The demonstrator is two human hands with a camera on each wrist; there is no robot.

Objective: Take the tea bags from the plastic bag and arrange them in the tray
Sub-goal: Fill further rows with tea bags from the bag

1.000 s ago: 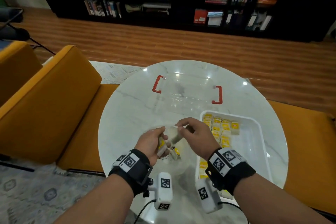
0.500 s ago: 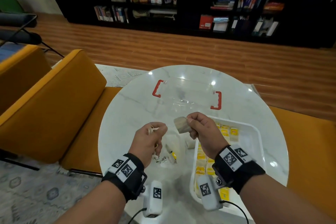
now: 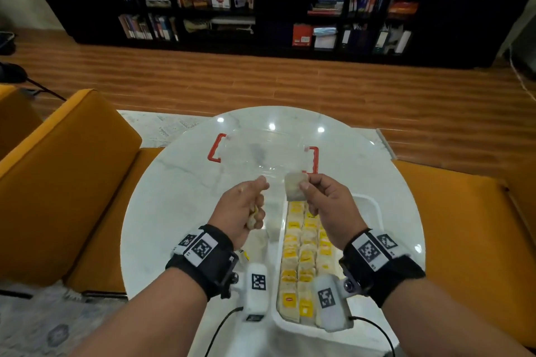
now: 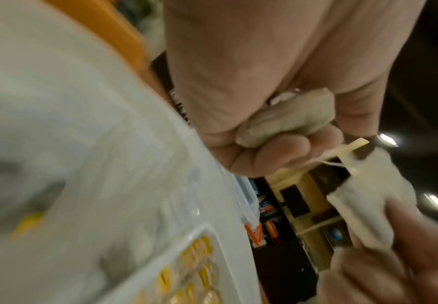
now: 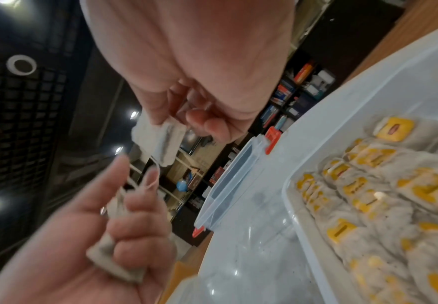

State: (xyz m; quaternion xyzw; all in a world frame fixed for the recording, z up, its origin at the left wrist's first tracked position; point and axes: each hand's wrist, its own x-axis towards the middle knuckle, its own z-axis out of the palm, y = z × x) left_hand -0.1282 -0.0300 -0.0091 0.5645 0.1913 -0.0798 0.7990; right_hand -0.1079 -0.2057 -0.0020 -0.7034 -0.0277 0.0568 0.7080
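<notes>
My right hand (image 3: 307,185) pinches a pale tea bag (image 3: 294,187) in the air above the far end of the white tray (image 3: 374,211). My left hand (image 3: 258,197) is curled round another tea bag (image 4: 285,121), level with it and to its left. A thin string (image 4: 324,162) runs between the two bags. In the right wrist view, the pinched tea bag (image 5: 158,139) hangs above the left hand (image 5: 124,236). Several tea bags with yellow tags (image 3: 304,240) lie in rows in the tray. The clear plastic bag (image 3: 261,240) lies on the table under my left hand, mostly hidden.
A clear box with red handles (image 3: 261,153) stands at the far side of the round marble table (image 3: 174,197). Yellow seats (image 3: 58,168) flank the table on both sides. A dark bookshelf (image 3: 261,9) lines the far wall.
Both hands rose from the plastic bag and moved apart. The right hand drew a tea bag up and away while the left kept hold of another.
</notes>
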